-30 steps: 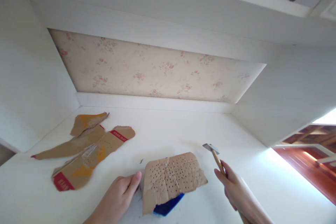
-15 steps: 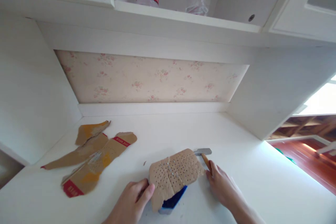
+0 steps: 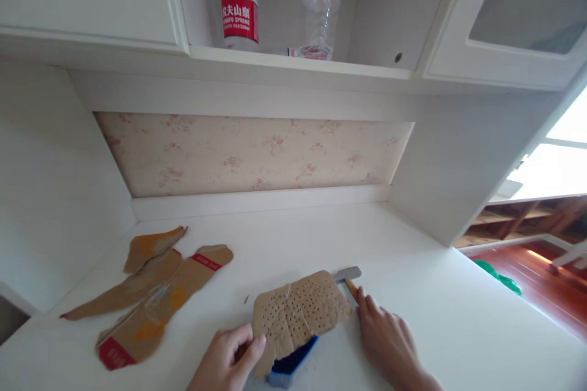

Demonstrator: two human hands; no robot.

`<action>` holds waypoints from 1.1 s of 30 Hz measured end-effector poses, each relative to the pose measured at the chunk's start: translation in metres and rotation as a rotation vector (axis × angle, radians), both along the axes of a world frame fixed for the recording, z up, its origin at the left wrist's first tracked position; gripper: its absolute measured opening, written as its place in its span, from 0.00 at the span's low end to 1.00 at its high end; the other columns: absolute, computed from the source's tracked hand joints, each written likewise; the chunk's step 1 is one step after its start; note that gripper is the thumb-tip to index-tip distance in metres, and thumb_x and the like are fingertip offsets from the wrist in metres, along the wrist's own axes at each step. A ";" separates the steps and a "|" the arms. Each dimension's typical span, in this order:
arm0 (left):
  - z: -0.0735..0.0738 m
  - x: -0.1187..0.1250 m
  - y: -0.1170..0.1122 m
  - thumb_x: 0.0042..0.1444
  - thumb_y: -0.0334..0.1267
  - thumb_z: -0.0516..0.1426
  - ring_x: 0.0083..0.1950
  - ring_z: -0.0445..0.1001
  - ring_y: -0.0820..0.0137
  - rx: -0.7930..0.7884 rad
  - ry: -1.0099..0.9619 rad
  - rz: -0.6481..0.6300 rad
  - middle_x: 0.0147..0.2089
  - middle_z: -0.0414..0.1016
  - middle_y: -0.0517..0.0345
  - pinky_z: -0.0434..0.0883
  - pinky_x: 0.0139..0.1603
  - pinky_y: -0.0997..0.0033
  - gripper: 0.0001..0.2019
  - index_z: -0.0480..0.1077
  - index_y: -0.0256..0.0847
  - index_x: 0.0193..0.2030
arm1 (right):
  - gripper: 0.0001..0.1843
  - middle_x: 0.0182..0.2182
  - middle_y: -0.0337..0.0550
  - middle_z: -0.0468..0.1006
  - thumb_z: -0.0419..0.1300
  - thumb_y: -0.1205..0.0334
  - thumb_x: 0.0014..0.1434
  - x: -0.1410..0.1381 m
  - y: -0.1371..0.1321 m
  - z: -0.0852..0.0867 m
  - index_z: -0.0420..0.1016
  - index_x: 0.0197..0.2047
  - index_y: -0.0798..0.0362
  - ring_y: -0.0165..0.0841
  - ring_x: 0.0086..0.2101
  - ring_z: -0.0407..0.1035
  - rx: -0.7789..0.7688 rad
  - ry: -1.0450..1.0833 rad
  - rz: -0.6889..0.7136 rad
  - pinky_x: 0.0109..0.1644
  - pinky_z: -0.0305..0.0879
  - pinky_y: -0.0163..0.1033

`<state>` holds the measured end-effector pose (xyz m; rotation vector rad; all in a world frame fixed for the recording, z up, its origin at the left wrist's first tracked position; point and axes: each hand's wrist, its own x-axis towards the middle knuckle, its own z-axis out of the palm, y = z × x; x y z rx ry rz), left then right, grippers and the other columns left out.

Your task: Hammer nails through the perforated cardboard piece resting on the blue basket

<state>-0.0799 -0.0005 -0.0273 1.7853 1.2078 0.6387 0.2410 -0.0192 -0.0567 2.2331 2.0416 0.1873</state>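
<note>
A piece of brown cardboard point(image 3: 300, 311) punched with many small holes lies over a blue box point(image 3: 293, 361), whose open top shows at the near side. My left hand point(image 3: 229, 355) pinches the cardboard's left edge between thumb and fingers. Small grey specks, perhaps nail heads, show on the cardboard's middle, too small to tell. At the right, my right hand point(image 3: 385, 336) is wrapped round the wooden handle of a hammer point(image 3: 351, 287). The hammer's grey metal head rests low, just beyond the cardboard's far right corner.
Torn cardboard scraps point(image 3: 160, 299) with red and orange print lie on the white tabletop point(image 3: 275, 238) at the left. Overhead, a shelf point(image 3: 275, 61) holds a red-labelled bottle point(image 3: 239, 12) and a clear bottle point(image 3: 320, 18). White side panels stand left and right.
The view has tilted up, showing more of the shelf and bottles. Both hands, the cardboard and the hammer keep nearly the same places relative to each other.
</note>
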 end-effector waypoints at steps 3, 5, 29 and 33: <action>-0.007 -0.002 0.003 0.57 0.69 0.47 0.26 0.50 0.73 -0.036 -0.089 0.064 0.23 0.44 0.67 0.51 0.26 0.71 0.30 0.49 0.44 0.23 | 0.32 0.53 0.62 0.78 0.44 0.82 0.59 0.003 0.001 -0.003 0.64 0.65 0.66 0.47 0.46 0.76 0.005 0.001 0.020 0.39 0.73 0.42; -0.010 -0.002 0.004 0.55 0.69 0.51 0.25 0.50 0.73 -0.088 -0.206 0.113 0.23 0.44 0.67 0.53 0.26 0.72 0.30 0.49 0.44 0.22 | 0.30 0.53 0.62 0.77 0.43 0.80 0.62 0.007 0.002 -0.005 0.63 0.66 0.64 0.46 0.46 0.76 0.002 0.020 0.016 0.37 0.72 0.41; -0.047 0.003 0.126 0.46 0.59 0.65 0.18 0.41 0.82 -0.239 -0.675 0.468 0.19 0.45 0.75 0.40 0.18 0.80 0.26 0.57 0.42 0.25 | 0.31 0.15 0.35 0.65 0.46 0.31 0.60 0.081 0.104 -0.013 0.68 0.23 0.49 0.34 0.19 0.62 0.459 1.130 -0.405 0.24 0.55 0.38; -0.056 0.001 0.130 0.45 0.62 0.64 0.19 0.39 0.81 -0.258 -0.632 0.462 0.19 0.43 0.75 0.40 0.18 0.79 0.28 0.56 0.43 0.24 | 0.28 0.16 0.30 0.59 0.50 0.32 0.58 0.094 0.115 -0.023 0.68 0.27 0.50 0.29 0.18 0.54 0.577 1.350 -0.490 0.20 0.50 0.35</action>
